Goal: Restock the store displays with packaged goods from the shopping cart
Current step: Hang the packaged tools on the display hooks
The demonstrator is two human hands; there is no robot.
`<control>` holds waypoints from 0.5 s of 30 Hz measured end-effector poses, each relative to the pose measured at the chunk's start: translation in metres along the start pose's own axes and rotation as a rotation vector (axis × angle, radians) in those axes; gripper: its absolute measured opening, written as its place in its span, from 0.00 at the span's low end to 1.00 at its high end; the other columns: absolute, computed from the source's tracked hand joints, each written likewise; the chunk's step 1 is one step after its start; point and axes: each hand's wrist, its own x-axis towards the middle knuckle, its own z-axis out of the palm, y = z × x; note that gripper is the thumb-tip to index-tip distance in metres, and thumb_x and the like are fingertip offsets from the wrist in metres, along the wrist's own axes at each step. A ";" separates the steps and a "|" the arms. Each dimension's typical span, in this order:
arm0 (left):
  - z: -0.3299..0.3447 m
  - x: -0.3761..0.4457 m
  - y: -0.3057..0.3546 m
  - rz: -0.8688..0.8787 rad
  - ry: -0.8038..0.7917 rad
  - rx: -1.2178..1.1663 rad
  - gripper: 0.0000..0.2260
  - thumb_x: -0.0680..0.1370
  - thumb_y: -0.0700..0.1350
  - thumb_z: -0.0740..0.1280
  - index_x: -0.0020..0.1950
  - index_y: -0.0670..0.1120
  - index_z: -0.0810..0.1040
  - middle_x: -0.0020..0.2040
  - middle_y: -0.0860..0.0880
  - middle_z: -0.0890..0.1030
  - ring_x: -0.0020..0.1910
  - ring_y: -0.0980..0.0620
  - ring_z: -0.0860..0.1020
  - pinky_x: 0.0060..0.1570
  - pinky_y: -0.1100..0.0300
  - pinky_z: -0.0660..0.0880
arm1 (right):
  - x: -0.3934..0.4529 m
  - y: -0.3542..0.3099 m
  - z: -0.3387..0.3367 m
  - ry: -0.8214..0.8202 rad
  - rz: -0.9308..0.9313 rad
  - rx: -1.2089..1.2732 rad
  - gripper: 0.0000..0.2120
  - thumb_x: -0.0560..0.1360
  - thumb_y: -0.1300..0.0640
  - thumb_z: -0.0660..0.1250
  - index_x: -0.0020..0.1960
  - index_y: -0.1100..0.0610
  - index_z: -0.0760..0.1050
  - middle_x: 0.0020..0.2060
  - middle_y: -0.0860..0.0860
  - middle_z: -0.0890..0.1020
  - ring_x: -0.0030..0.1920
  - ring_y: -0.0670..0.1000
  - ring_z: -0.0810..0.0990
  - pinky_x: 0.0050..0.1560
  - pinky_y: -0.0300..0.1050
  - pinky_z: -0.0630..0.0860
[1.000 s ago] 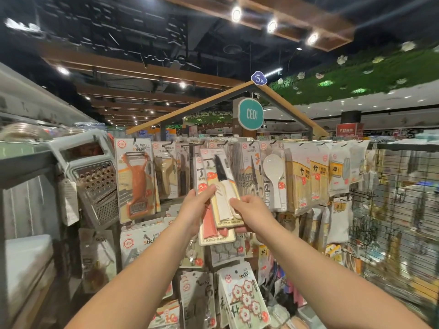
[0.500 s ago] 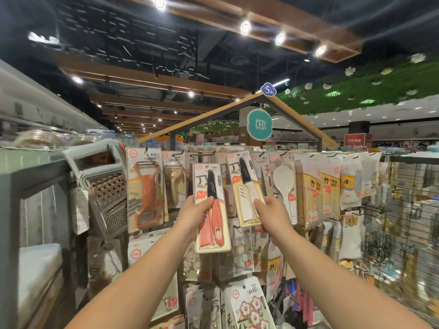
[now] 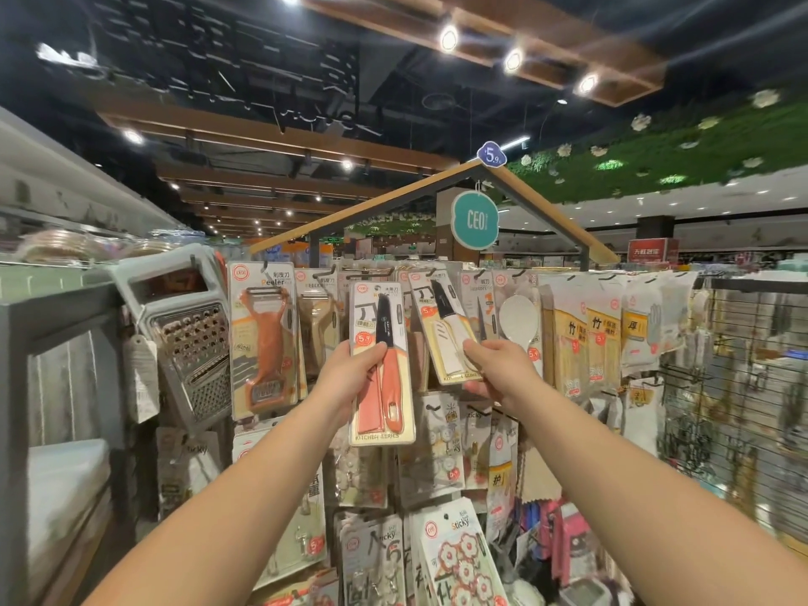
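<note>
Beside the grater (image 3: 188, 338) and peeler (image 3: 264, 343), the left hand (image 3: 350, 373) grips an orange knife pack (image 3: 381, 365) raised toward the hooks, likely for hanging, while the right hand (image 3: 494, 369) pinches a white knife pack (image 3: 448, 330) tilted up there too.

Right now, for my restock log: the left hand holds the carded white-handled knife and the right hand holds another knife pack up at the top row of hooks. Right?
Not quite. In the head view the left hand grips the carded orange-handled knife. The carded white-handled knife is the pack the right hand holds up at the top row of hooks.
</note>
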 end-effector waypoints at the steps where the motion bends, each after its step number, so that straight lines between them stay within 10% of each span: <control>1: 0.002 0.000 0.001 0.004 -0.003 0.004 0.09 0.80 0.43 0.68 0.59 0.42 0.75 0.42 0.46 0.85 0.34 0.52 0.83 0.30 0.62 0.78 | 0.000 -0.002 -0.001 -0.010 0.009 0.064 0.28 0.78 0.53 0.69 0.73 0.61 0.65 0.66 0.60 0.75 0.56 0.58 0.82 0.35 0.43 0.83; 5: 0.010 -0.002 0.002 0.007 -0.014 -0.017 0.07 0.80 0.42 0.68 0.56 0.43 0.76 0.42 0.46 0.85 0.33 0.53 0.84 0.30 0.61 0.79 | -0.006 -0.002 -0.002 -0.093 0.060 0.164 0.33 0.78 0.53 0.69 0.78 0.53 0.57 0.73 0.57 0.67 0.68 0.60 0.73 0.59 0.57 0.80; 10: 0.020 -0.005 -0.001 0.016 0.004 -0.046 0.08 0.78 0.40 0.70 0.56 0.42 0.77 0.51 0.41 0.84 0.42 0.47 0.83 0.49 0.51 0.81 | -0.039 0.002 -0.005 -0.247 -0.026 -0.480 0.23 0.81 0.46 0.62 0.73 0.55 0.68 0.68 0.52 0.74 0.64 0.55 0.75 0.62 0.54 0.77; 15: 0.030 -0.008 0.002 0.052 -0.009 -0.053 0.05 0.77 0.39 0.71 0.51 0.44 0.78 0.48 0.42 0.84 0.41 0.46 0.82 0.50 0.49 0.80 | -0.060 0.002 -0.002 -0.440 0.000 -0.376 0.16 0.76 0.48 0.70 0.57 0.58 0.77 0.50 0.53 0.82 0.43 0.48 0.83 0.46 0.45 0.82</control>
